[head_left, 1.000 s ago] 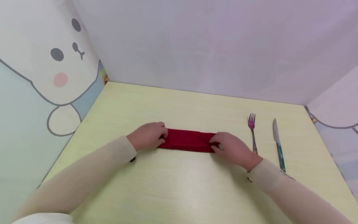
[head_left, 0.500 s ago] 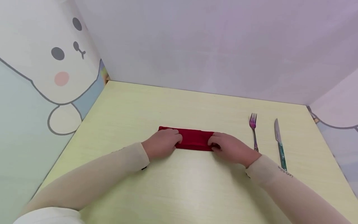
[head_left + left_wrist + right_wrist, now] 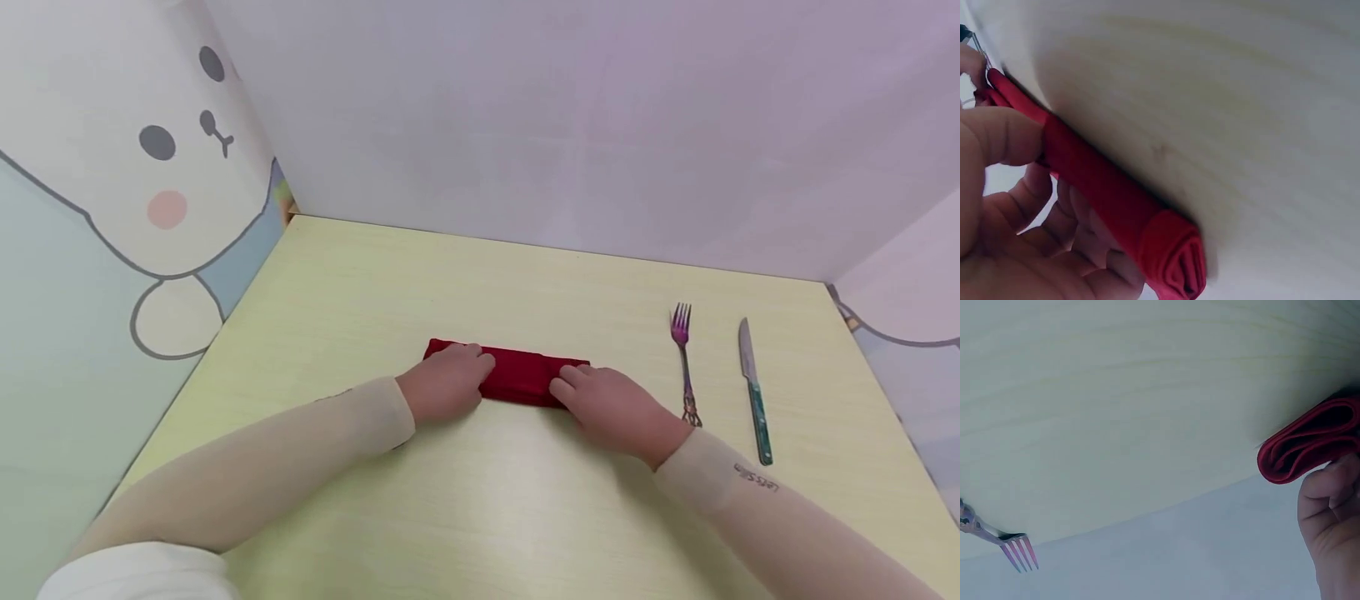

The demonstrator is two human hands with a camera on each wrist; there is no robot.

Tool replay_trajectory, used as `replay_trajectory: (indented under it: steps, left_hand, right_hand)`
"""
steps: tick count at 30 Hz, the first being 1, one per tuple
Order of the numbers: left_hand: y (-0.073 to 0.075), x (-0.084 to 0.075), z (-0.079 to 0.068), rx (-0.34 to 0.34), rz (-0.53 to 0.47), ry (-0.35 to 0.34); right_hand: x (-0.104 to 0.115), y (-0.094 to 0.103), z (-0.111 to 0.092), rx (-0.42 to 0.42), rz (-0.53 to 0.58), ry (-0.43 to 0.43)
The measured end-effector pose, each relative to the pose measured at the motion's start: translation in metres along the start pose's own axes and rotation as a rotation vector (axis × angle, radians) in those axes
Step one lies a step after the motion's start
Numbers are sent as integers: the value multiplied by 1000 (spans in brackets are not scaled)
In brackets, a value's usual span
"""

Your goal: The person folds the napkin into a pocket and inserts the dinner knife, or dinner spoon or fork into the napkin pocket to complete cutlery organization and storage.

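Observation:
A red cloth napkin (image 3: 519, 375), folded into a narrow layered strip, lies across the table. My left hand (image 3: 447, 385) grips it left of its middle; in the left wrist view the thumb lies on the near side of the napkin (image 3: 1107, 178) and the curled fingers reach round the other side. Near the right end, my right hand (image 3: 611, 410) holds the strip with bent fingers over it. Its thumb is hidden in the head view. Open loops of folded layers show at the end of the napkin (image 3: 1307, 447) in the right wrist view.
Right of the napkin lies a purple-tinted fork (image 3: 682, 346), its handle end close to the right sleeve. Farther right is a knife (image 3: 753, 379) with a green handle. A pale wall (image 3: 525, 125) rises behind the light wooden table (image 3: 360, 275).
My left hand has slid right along the napkin, uncovering its left end. The right hand has shifted slightly down and inward, and the napkin's right corner now shows past its fingers.

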State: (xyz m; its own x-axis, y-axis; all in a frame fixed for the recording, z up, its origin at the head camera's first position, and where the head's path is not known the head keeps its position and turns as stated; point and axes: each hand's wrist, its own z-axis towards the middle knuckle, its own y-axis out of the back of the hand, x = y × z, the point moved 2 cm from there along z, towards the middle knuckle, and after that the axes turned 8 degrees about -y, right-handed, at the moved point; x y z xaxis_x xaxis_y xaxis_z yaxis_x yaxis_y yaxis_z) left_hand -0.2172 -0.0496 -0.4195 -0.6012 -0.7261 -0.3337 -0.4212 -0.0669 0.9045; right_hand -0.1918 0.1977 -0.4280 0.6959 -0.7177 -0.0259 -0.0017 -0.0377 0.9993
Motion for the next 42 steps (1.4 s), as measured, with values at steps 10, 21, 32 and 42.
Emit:
replay_trajectory:
  steps: [10,21,32,42]
  left_hand:
    - [5,-4,-6,-36,244,-77]
    - [-8,-25,-25,108,256,40]
    - [-3,-4,-39,154,235,-42]
    - [2,29,-54,188,258,-191]
  right_hand:
    - [11,7,6,-41,84,-109]
    - [62,-10,32,274,136,-328]
    - [53,-7,14,275,100,-270]
    - [36,-12,-7,222,77,-160]
